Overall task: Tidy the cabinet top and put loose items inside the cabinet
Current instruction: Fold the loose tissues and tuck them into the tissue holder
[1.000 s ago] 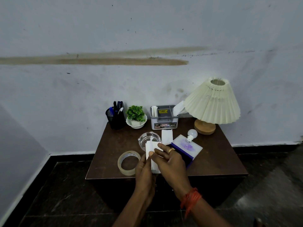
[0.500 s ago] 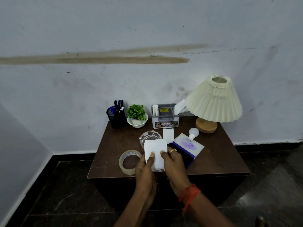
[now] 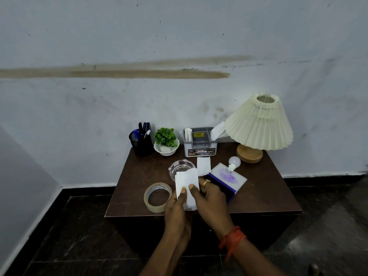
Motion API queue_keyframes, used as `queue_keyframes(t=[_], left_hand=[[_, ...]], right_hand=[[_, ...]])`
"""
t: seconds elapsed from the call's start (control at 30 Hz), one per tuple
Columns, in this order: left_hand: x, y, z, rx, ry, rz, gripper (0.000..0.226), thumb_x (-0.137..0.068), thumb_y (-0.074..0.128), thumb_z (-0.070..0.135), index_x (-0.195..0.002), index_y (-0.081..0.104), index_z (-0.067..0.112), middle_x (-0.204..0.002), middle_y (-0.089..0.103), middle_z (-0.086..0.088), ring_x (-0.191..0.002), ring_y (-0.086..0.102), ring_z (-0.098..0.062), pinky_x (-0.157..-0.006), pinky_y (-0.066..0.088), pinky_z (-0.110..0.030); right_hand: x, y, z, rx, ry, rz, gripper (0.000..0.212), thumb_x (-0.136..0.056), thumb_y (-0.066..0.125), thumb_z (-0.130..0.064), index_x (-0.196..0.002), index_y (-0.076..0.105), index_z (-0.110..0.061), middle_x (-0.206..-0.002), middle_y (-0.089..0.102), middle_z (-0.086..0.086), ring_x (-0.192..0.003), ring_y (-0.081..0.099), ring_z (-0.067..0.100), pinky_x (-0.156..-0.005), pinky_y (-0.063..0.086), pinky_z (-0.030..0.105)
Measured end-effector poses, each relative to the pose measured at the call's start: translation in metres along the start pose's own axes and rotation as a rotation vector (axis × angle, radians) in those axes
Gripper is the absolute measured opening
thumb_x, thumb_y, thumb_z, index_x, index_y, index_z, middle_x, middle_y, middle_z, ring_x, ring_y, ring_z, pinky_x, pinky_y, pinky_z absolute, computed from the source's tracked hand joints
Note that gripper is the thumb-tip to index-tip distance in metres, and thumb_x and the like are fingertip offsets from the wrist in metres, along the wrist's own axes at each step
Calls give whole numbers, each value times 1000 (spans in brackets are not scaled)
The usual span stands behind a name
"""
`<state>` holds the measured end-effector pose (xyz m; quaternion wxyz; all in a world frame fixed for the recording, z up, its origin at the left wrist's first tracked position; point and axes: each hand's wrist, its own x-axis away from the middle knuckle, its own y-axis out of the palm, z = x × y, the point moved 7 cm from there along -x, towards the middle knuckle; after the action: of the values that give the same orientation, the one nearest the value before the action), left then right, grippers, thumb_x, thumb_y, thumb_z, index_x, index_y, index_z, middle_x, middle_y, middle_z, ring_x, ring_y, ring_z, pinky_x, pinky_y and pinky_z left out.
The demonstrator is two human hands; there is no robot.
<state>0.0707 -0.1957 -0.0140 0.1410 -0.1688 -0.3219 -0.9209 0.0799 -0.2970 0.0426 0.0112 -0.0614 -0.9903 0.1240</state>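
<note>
Right now both hands pinch one white paper slip (image 3: 187, 183) above the front of the dark cabinet top (image 3: 264, 188): the left hand (image 3: 176, 208) and right hand (image 3: 211, 198) each press a thumb on it. A tape roll (image 3: 158, 197) lies just left, a glass ashtray (image 3: 181, 168) behind.

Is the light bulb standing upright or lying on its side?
Lying on its side: the light bulb rests tipped, its base end on the purple-and-white box, globe toward the lamp.

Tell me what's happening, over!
Both hands, left and right, pinch white paper slips. One slip lies on cabinet top. Nothing blocking.
</note>
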Motion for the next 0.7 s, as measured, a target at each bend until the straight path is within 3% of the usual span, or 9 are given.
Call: queue_keyframes(t=[0.1, 0.17, 0.23, 0.3, 0.37, 0.5, 0.7], left_hand=[[0, 0, -2, 60, -23, 8, 28, -95, 52, 15, -114, 62, -3, -94, 73, -18, -76, 72, -25, -58, 60, -31], [-1, -1, -4, 102, -40, 17, 32, -95, 52, 15, -118, 59, -5, -102, 71, -22, -84, 71, -29, -67, 62, -35], [0, 0, -5, 142, -58, 11, 34, -95, 53, 14, -122, 57, -6, -114, 66, -26, -93, 67, -32, -71, 61, -37], [0, 1, -4, 185, -63, 12, 35, -95, 53, 14, -123, 56, -7, -115, 66, -25, -92, 68, -30, -67, 62, -34], [-2, 3, -3, 213, -63, -3, 37, -94, 54, 15, -124, 55, -8, -117, 66, -25, -95, 67, -31, -68, 62, -34], [1, 11, -2, 208, -60, -50, 40, -89, 58, 17, -121, 57, -7, -117, 65, -26, -101, 66, -34, -76, 61, -38], [1, 10, -5, 159, -58, -61, 31, -93, 54, 8, -121, 57, -4, -115, 67, -26, -100, 67, -35, -79, 60, -39]], right_hand=[[2, -5, -4, 1, -20, 6, 28, -90, 61, -17, -118, 66, -18, -102, 71, -10, -90, 65, -6, -78, 49, 6], [1, -9, -4, 7, -35, 23, 28, -90, 61, -15, -117, 64, -22, -94, 69, -18, -83, 63, -13, -73, 49, 4], [-1, -16, -2, 28, -44, 61, 28, -88, 64, -15, -115, 65, -22, -89, 67, -19, -83, 65, -10, -78, 53, 11], [-3, -22, 1, 32, -39, 88, 31, -85, 66, -14, -116, 66, -17, -94, 72, -9, -89, 68, 1, -83, 58, 27], [-6, -26, 4, 29, -27, 99, 30, -83, 68, -12, -114, 67, -14, -97, 74, -1, -89, 69, 6, -82, 59, 34], [-8, -29, 9, 4, 6, 111, 24, -82, 70, -12, -107, 70, -14, -93, 75, 0, -85, 71, 8, -80, 60, 37], [-6, -34, 3, 47, -54, 154, 27, -80, 73, -15, -106, 71, -20, -90, 72, -11, -84, 69, 2, -81, 58, 27]])
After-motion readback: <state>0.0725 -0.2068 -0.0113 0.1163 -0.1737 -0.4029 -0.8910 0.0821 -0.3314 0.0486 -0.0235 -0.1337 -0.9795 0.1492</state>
